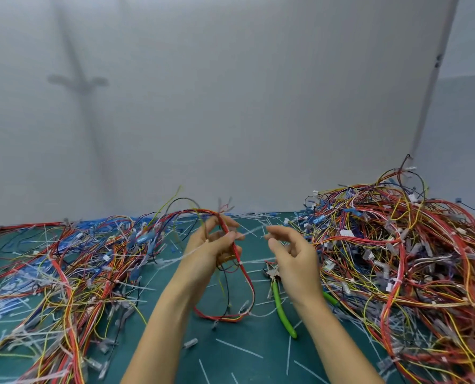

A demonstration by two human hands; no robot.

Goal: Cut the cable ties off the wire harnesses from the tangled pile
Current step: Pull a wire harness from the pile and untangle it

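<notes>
My left hand (217,245) is raised over the green mat (247,353) and grips a wire harness (244,275) of red, yellow and black wires, which loops down to the mat below it. My right hand (291,253) hovers just to the right with its fingers loosely curled and holds nothing. The green-handled cutters (282,306) lie on the mat under my right wrist, partly hidden by it. A large tangled pile (402,259) of harnesses rises on the right.
Another spread of harnesses (72,270) covers the mat's left side. Several cut white cable ties (239,348) lie scattered across the mat's middle and front. A plain grey wall (230,106) stands right behind the table.
</notes>
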